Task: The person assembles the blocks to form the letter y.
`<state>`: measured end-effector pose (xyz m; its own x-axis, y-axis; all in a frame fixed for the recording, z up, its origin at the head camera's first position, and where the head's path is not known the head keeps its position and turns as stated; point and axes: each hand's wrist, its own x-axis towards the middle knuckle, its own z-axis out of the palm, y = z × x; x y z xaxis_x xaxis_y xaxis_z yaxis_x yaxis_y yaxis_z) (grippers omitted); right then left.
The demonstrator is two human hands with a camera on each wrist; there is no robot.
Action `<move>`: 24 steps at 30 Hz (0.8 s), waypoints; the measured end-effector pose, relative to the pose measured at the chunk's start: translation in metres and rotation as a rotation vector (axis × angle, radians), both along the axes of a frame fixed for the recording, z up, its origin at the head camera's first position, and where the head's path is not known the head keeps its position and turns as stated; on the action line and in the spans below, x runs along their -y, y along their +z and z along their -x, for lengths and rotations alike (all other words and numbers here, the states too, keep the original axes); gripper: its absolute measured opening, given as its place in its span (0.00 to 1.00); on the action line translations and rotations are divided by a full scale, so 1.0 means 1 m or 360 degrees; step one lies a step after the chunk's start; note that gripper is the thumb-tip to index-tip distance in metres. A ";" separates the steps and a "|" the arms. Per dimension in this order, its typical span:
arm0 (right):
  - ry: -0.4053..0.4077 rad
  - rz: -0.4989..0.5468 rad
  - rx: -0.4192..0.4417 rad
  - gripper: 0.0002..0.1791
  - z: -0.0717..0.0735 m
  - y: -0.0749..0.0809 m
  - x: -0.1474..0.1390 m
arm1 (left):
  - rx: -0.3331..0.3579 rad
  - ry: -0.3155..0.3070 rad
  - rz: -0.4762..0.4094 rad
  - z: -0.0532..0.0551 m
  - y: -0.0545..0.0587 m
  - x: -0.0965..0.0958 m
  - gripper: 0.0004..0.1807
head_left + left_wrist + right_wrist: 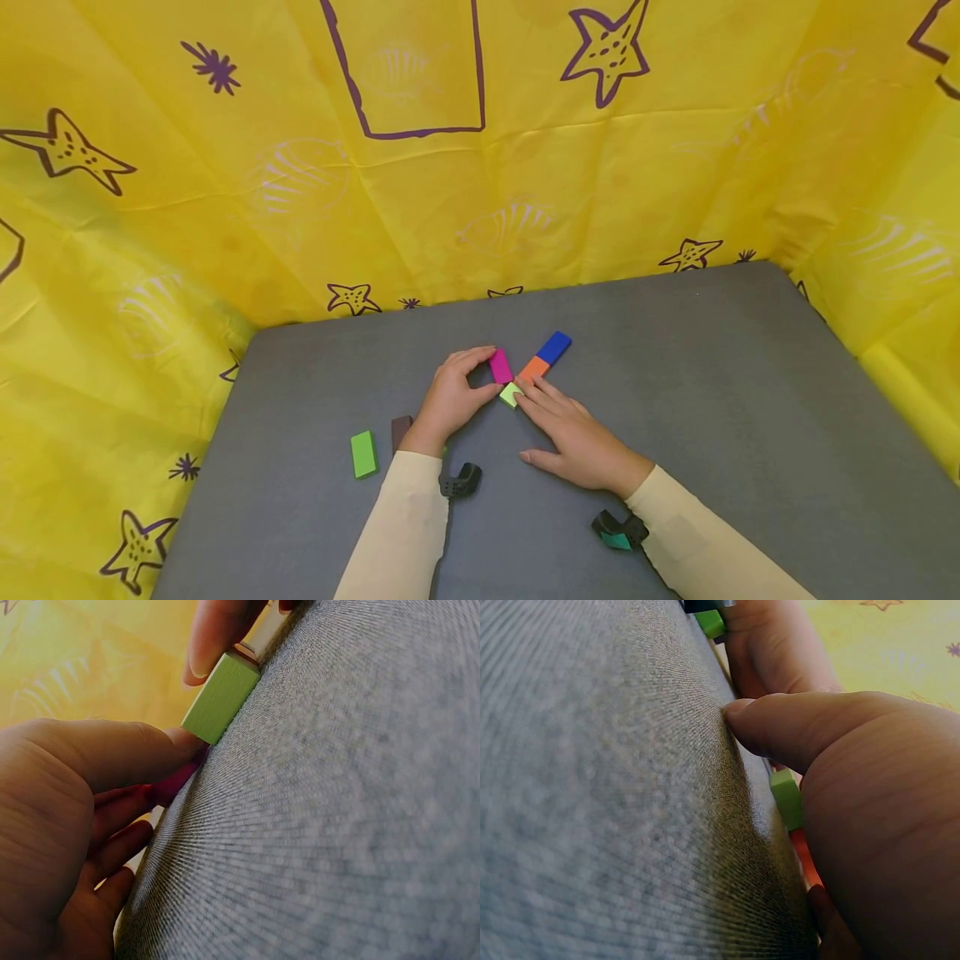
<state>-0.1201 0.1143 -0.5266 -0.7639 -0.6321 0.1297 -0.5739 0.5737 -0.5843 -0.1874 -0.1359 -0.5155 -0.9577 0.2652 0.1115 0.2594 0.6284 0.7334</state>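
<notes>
Cream fabric sleeves angle across the gray counter, left hand pinching a magenta rectangular block short of the far edge, right hand, fingers straight, touching a lime wooden block that uneven pressure could skew.

The grey cloth-covered worktop bears a blue oblong block touching an orange oblong block; a pale green block and a magenta oblong block lie just beside them. Well apart, a bright green oblong block lies near a dark brown block.
</notes>
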 end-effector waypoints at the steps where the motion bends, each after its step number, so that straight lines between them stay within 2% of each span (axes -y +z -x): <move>1: -0.0001 -0.0003 0.0006 0.47 0.000 0.000 0.000 | -0.0001 -0.0002 0.0000 0.000 0.000 0.000 0.33; 8: -0.0005 -0.0016 0.0025 0.47 0.000 0.001 0.000 | -0.0028 -0.0018 -0.0016 0.001 -0.002 0.000 0.33; 24: -0.0010 -0.0001 -0.0009 0.45 0.000 -0.001 0.000 | 0.0040 0.0013 -0.0006 0.002 -0.005 0.001 0.35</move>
<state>-0.1200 0.1143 -0.5275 -0.7672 -0.6273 0.1337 -0.5735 0.5777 -0.5809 -0.1891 -0.1364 -0.5202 -0.9623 0.2570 0.0886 0.2359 0.6275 0.7420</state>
